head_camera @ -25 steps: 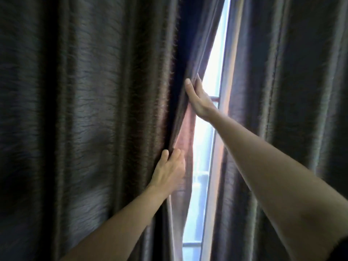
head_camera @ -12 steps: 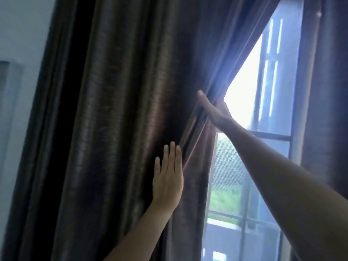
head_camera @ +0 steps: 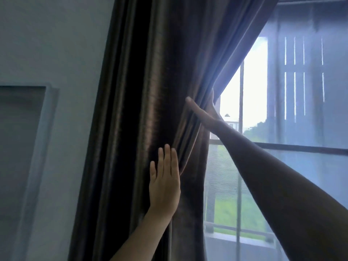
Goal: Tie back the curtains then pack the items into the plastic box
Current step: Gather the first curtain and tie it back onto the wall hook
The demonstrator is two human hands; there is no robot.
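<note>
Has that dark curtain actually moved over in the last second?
Yes. The dark curtain has bunched leftward toward the wall, pushed by the right hand, uncovering far more of the window.

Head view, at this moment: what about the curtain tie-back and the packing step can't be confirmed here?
- Tie-back and plastic box: none in the head view; the frame shows only the curtain, the window and the wall.
- Right hand grip: fingers hidden behind the curtain's edge; only the thumb shows.
- Curtain top and hem: cut off by the frame's edges.
- Left hand: lies flat on the folds, palm hidden.
</note>
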